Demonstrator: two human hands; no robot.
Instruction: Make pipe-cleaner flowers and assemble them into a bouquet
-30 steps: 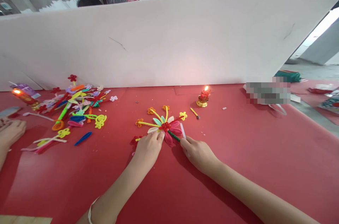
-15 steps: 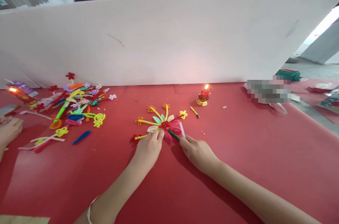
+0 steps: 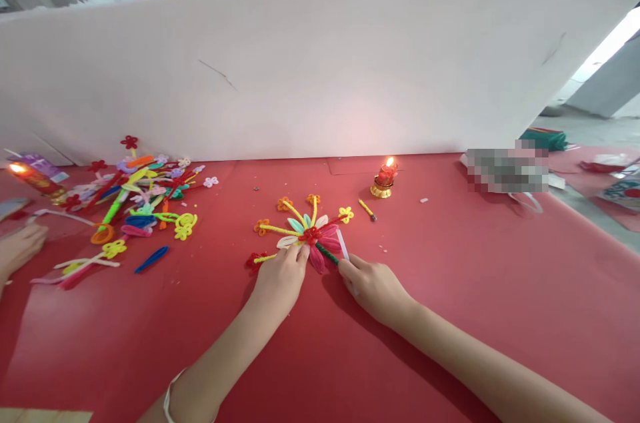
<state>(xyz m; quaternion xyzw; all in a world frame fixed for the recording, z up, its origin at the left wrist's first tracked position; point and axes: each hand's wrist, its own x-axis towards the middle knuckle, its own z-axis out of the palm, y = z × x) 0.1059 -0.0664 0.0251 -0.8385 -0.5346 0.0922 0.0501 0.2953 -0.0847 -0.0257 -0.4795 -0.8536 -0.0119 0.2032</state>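
A co-worker's hand (image 3: pixel 23 248) at the far left moves in against a pale fuzzy strand (image 3: pixel 67 215) that lay just clear of its fingers half a second earlier, while the two hands at center hold almost the same pose. The left hand (image 3: pixel 283 273), fingers drawn together, pinches the lower edge of a multicolored pipe-cleaner flower (image 3: pixel 311 236), which lies at the middle of the red tabletop (image 3: pixel 300 356), its yellow stalks fanning up and to the left. The right hand (image 3: pixel 373 283) closes around a slim white glue stick (image 3: pixel 343 244), its upper end angled up beside the pink petals; the flower's dark green stem (image 3: pixel 327 253) runs to the same fingertips, though whether they grip it too cannot be told. Beyond the flower, a lit red candle (image 3: pixel 387 176) stands in a gold holder (image 3: pixel 381 191), with a yellow stub (image 3: pixel 367 210) lying just in front. At left, a heap of pipe-cleaner pieces (image 3: pixel 145 189) spreads near a second burning candle (image 3: pixel 37 183), and a blue petal (image 3: pixel 151 259) lies apart on the red surface. A white panel (image 3: pixel 300 76) rises behind.
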